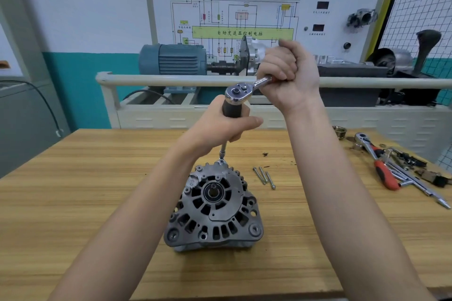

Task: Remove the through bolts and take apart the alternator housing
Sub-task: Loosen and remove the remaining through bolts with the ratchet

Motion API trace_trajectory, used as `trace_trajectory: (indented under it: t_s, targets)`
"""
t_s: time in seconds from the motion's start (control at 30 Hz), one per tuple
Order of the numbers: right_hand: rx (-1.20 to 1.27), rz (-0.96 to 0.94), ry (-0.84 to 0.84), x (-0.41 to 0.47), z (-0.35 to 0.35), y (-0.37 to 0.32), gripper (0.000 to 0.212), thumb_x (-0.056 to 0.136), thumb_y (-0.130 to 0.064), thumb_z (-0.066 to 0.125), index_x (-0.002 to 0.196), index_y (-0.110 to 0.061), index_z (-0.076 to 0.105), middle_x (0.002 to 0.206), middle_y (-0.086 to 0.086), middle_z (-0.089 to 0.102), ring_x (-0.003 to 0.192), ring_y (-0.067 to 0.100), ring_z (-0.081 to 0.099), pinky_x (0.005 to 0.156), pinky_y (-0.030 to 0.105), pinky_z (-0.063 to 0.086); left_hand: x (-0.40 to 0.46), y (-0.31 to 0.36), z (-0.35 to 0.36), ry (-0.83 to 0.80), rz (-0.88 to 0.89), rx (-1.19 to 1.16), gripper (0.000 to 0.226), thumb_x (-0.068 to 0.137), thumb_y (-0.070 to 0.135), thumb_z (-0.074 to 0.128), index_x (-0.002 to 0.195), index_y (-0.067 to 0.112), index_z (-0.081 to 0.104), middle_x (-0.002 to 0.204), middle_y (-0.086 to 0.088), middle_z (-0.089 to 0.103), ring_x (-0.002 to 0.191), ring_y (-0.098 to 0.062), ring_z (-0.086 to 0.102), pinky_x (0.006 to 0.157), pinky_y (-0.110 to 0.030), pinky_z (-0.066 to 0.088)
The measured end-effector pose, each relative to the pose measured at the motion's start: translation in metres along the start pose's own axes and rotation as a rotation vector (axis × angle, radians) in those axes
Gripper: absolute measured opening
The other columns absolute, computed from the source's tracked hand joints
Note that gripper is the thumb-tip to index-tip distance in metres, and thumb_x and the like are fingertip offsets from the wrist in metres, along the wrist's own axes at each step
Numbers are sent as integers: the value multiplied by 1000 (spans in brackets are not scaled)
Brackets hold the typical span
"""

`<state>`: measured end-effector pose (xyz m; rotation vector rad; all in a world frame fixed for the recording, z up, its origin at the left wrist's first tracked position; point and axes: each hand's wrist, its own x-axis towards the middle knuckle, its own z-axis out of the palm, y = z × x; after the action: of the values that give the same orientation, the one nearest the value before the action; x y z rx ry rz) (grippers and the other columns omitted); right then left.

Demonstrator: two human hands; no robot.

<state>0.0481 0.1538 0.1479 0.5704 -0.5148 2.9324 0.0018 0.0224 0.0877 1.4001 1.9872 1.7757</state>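
Alternator housing point(215, 210) stands face-up near the middle of the wooden table point(73, 215), a dense cast-metal body, probably heavy enough to stay put but liable to twist under wrench torque since neither hand steadies it. Its ribbed, slotted rim and mounting ears look like the soundest places to take hold; the central shaft and bearing are better left alone. A socket on a long extension point(222, 151) sits on a through bolt at the housing's far edge. The left hand point(220, 127) is wrapped round the dark grip at the top of the extension, just under the ratchet head point(236, 93). The right hand point(286, 73) is clenched on the ratchet's handle, which angles up toward the far side. Three removed bolts point(264, 177) lie side by side just right of the housing, so this may be the last one. Toward the table's right edge lie a red-handled ratchet point(381, 168), bars and small parts.
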Motion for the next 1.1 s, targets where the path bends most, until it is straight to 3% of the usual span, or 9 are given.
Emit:
trace_trajectory:
  t_s: [0.17,0.27,0.37,0.5,0.6,0.7,0.93,1.0,1.1]
  targets:
    - [31,-326,2,-29,-9,13,54,96,-13,35,42,-16,31,35,-6,24,27,7,21,30,20,22,3,-5,7,222,29,-51,37,73,9,62,49,11,35,47,-1,27,42,-16,23,49,-28,22]
    - [-52,-502,-8,-50,-11,27,53,96,-14,35,43,-17,32,37,-6,24,31,8,21,34,22,25,3,-6,12,341,30,-37,33,77,2,63,52,6,41,48,-3,30,48,-17,25,54,-33,25]
    - [-88,-434,-26,-48,-8,19,52,95,-13,35,43,-17,33,36,-6,25,30,8,22,34,21,25,0,-5,6,208,0,52,42,81,2,66,47,13,42,46,-2,35,45,-17,31,52,-24,31]
    - [-65,-79,-53,-18,0,4,47,88,-12,39,41,-14,32,33,-4,27,27,9,23,34,19,23,-4,5,-11,-87,13,51,32,71,14,70,47,22,49,49,-2,40,46,-15,38,46,-19,34]
    - [-62,58,-30,0,2,1,46,87,-12,39,42,-12,32,32,-2,29,31,7,15,35,18,21,-2,5,-8,-113,19,0,35,71,12,68,45,21,46,46,-1,35,41,-12,32,44,-18,30]
    - [12,-2,-17,-1,-1,2,46,86,-10,40,41,-13,31,32,-3,28,25,9,23,33,17,20,1,1,0,-4,18,-31,41,71,12,65,41,22,39,44,-1,29,39,-12,26,44,-18,26]
    - [-63,-530,-2,-44,-8,29,54,97,-14,35,43,-17,32,37,-6,23,31,8,20,34,22,25,7,-5,14,423,30,-82,30,78,-5,59,55,-4,40,51,-4,28,49,-17,21,51,-29,20]
    - [-88,-512,-12,-44,-5,24,54,96,-13,35,43,-17,32,36,-6,23,31,8,20,34,21,24,6,-5,11,359,24,-23,34,78,-2,63,53,3,40,49,-3,31,45,-16,24,50,-25,23]
    - [-33,-286,-16,-28,-3,10,51,92,-12,36,42,-16,31,34,-6,24,27,8,22,32,19,22,0,2,-5,61,31,28,34,70,11,70,47,22,47,47,-2,39,44,-16,34,46,-20,31]
